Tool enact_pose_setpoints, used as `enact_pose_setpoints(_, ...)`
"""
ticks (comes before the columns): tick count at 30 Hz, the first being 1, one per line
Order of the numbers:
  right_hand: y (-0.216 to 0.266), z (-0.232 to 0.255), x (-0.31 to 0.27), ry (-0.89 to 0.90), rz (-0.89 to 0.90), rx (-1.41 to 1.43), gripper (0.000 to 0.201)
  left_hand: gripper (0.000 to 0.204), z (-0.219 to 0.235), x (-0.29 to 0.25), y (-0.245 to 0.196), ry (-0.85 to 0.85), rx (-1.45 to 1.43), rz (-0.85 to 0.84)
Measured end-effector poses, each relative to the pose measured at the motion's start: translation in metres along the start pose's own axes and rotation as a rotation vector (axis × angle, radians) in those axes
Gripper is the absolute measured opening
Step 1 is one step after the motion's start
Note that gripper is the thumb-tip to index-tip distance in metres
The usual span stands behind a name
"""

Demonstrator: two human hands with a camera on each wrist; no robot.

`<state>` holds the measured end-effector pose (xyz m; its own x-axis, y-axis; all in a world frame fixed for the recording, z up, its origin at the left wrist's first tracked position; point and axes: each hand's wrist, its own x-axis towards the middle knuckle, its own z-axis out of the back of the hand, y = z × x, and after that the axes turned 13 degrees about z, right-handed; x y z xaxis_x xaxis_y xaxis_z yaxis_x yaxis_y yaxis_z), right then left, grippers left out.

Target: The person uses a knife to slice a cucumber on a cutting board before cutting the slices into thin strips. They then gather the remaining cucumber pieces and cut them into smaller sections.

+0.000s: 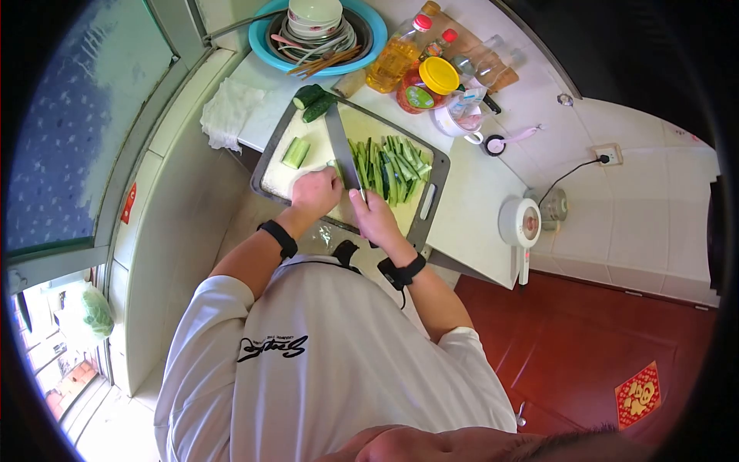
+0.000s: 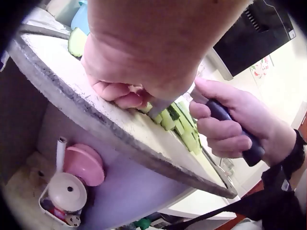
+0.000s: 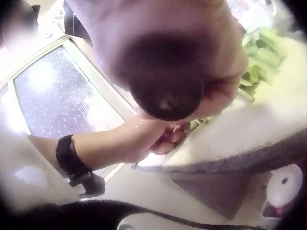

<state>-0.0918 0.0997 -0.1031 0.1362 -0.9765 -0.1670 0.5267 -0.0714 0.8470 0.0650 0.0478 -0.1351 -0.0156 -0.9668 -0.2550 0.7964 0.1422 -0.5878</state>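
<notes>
My right hand (image 1: 377,218) grips a kitchen knife (image 1: 342,142) by its black handle (image 2: 254,152). The blade points away from me across the cutting board (image 1: 275,179). Just left of the blade, the curled fingers of my left hand (image 1: 317,192) hold a piece of cucumber (image 1: 334,165) on the board, mostly hidden by the hand. Cut cucumber sticks (image 1: 394,168) lie piled to the right of the knife. A pale green cucumber chunk (image 1: 295,152) rests on the left part, and dark green cucumber pieces (image 1: 317,106) are at the far edge.
Behind the board stand a blue basin (image 1: 257,38) with bowls and chopsticks, an oil bottle (image 1: 391,65), a yellow-lidded jar (image 1: 425,86) and a white mug (image 1: 451,125). A white cloth (image 1: 228,115) lies left; a white pot (image 1: 511,223) sits at the counter's right end.
</notes>
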Motion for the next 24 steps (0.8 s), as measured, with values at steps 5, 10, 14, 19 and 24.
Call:
enact_pose_setpoints(5,0.011,0.011,-0.036,0.048,-0.019,-0.078,0.048,0.020,0.001,0.004,0.000,-0.031,0.013,-0.017)
enact_pose_setpoints(10,0.015,0.024,-0.058,0.102,-0.027,-0.167,0.047,0.021,0.002,0.006,0.000,-0.010,0.013,-0.011)
enact_pose_setpoints(14,0.015,0.026,-0.064,0.110,-0.024,-0.201,0.046,0.021,0.004,0.006,-0.002,0.013,0.030,0.002)
enact_pose_setpoints(19,0.016,0.021,-0.052,0.135,-0.021,-0.224,0.047,0.023,0.006,0.008,-0.002,0.031,0.028,0.018)
enact_pose_setpoints(24,0.009,0.006,-0.009,0.075,0.051,-0.133,0.048,0.024,0.009,0.009,-0.001,0.056,0.042,0.015)
